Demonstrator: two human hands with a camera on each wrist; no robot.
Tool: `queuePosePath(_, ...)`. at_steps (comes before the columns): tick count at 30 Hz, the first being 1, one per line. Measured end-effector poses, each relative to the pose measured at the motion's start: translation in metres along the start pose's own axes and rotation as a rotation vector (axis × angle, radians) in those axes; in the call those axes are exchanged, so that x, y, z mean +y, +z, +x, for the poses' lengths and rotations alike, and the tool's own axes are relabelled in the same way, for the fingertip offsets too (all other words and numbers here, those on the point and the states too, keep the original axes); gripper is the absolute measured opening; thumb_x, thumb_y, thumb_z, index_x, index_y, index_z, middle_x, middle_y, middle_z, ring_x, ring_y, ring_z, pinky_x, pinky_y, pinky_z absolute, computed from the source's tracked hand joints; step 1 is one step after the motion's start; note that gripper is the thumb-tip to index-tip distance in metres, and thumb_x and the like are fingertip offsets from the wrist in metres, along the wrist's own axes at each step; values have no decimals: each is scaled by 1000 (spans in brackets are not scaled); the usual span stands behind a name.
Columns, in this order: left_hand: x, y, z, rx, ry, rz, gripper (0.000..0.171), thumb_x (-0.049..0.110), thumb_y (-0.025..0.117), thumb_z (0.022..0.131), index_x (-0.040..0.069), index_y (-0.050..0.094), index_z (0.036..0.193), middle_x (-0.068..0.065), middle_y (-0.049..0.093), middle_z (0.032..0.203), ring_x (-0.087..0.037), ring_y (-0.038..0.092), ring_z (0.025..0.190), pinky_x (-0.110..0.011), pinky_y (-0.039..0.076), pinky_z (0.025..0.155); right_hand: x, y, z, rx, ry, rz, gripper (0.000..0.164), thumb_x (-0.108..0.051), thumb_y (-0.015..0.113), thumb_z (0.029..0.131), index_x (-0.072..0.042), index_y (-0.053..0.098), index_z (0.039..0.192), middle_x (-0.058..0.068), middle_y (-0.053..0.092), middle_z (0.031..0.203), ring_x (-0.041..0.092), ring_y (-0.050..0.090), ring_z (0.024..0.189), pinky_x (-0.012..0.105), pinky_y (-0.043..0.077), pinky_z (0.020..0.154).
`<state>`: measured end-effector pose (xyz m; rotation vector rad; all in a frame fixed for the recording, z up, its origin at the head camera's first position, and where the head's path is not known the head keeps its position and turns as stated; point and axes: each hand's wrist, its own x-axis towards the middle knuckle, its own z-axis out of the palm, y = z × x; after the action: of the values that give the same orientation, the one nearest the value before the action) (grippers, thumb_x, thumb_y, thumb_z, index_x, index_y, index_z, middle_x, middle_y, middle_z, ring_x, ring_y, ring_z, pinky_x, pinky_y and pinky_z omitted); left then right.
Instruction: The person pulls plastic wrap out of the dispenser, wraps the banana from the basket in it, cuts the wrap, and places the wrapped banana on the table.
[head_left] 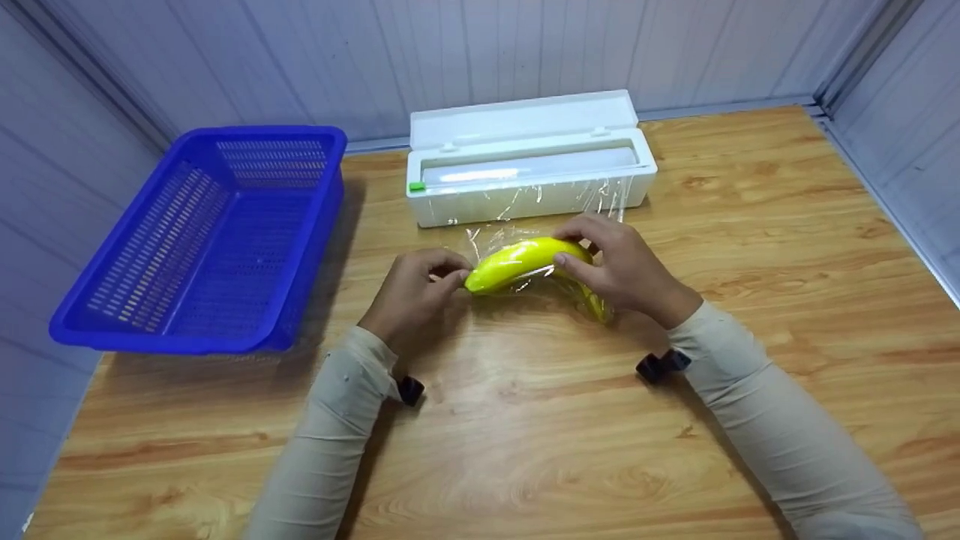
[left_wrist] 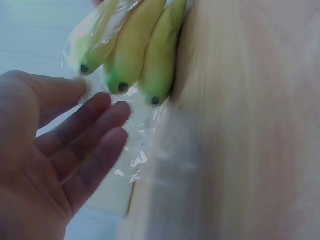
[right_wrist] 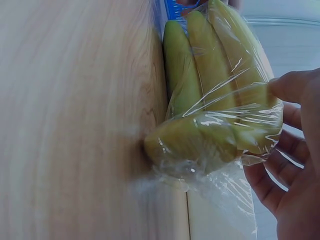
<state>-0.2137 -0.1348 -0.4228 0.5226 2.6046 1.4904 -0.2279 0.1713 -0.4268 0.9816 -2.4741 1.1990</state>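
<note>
A bunch of yellow bananas [head_left: 517, 262] with greenish tips lies on the table, covered in clear plastic wrap [right_wrist: 220, 185]. My right hand [head_left: 619, 262] grips the bunch near its right end, thumb on the near side and fingers on the far side. At the other end, my left hand [head_left: 424, 289] pinches the wrap between thumb and index finger, right beside the banana tips. Its other fingers spread loosely in the left wrist view. The wrap stretches back to a roll [head_left: 525, 165] inside a white dispenser box [head_left: 532, 202] with its lid raised.
A blue plastic basket [head_left: 300, 292] with slotted walls stands on the left of the wooden table [head_left: 525, 450]. On the box's front left edge sits a small green slider [head_left: 417, 186]. Pale panelled walls [head_left: 517, 52] enclose the table at the back and sides.
</note>
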Motion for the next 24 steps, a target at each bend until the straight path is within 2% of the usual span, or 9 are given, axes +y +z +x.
queuePosePath(6,-5,3,0,-4,36,-71,11,-1,64,96,8,69,99,-2,70,95,-18,64,90,-36,54,84,0,-1,0,-8,5,19,21,-16,70,94,-6,68,113,3,66,106,15,60,94,30,54,73)
queuePosePath(11,-10,1,-1,-25,144,-4,13,-3,65,95,7,71,98,0,70,98,-15,65,93,-33,54,86,1,0,1,-6,-5,25,22,-17,71,94,-6,68,113,3,66,106,15,60,94,31,54,72)
queuePosePath(14,-13,-1,-1,-47,165,19,14,-2,65,95,7,74,100,0,70,100,-15,64,94,-33,54,87,2,0,0,-3,-7,31,22,-17,71,94,-5,69,112,4,67,107,16,60,94,31,53,72)
queuePosePath(18,-15,1,-1,-54,91,-23,15,-2,65,95,7,75,100,-1,70,101,-16,63,96,-33,53,88,3,1,-1,0,-3,34,22,-17,72,94,-5,69,111,4,67,107,16,60,93,32,54,72)
queuePosePath(24,-9,2,0,-37,-97,-105,8,2,65,95,4,65,102,-7,65,98,-21,60,92,-33,52,84,4,1,0,4,-9,36,20,-16,72,93,-5,68,110,4,67,106,16,60,93,30,54,72)
